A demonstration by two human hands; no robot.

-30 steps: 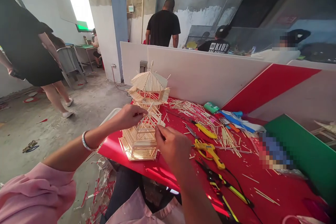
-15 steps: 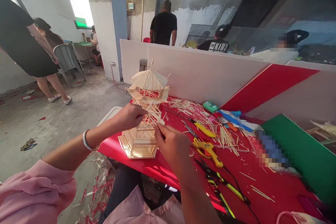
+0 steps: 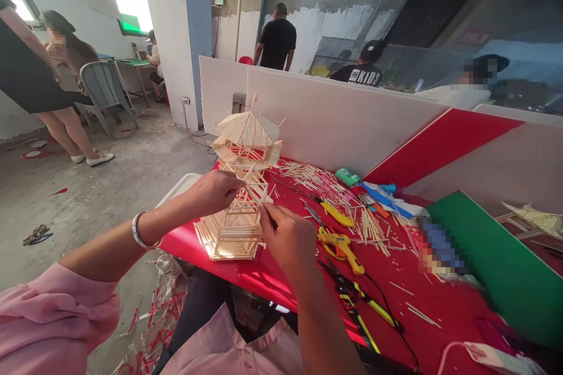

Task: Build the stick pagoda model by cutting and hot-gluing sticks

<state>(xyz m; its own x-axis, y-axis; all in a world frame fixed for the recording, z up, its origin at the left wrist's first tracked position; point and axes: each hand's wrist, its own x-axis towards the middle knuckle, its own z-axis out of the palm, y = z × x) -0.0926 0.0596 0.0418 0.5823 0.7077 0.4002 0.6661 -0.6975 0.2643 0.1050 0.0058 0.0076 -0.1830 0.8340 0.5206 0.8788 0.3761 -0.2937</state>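
Note:
A pagoda-like model of thin wooden sticks (image 3: 246, 129) stands on the red table, its pointed roof at the top and a wider base below. My left hand (image 3: 222, 190) is pinched shut at the left of the model's middle tier. On the right side, my right hand (image 3: 285, 234) is also pinched, a little lower. A thin wooden stick (image 3: 254, 195) runs slantwise between the fingertips of both hands, in front of the model. Its ends are hidden by the fingers.
Right of the model lie loose sticks (image 3: 312, 179), a yellow-handled cutter (image 3: 336, 212), a yellow glue gun (image 3: 345, 249) with a cord, and black-and-yellow pliers (image 3: 352, 290). A white board (image 3: 329, 111) borders the table's back. A green board (image 3: 492, 263) leans at right. Several people are beyond.
The view has shifted slightly, so the scene sits a little further left and up. Both hands keep their pinch at nearly the same place by the model. The standing person at left has shifted.

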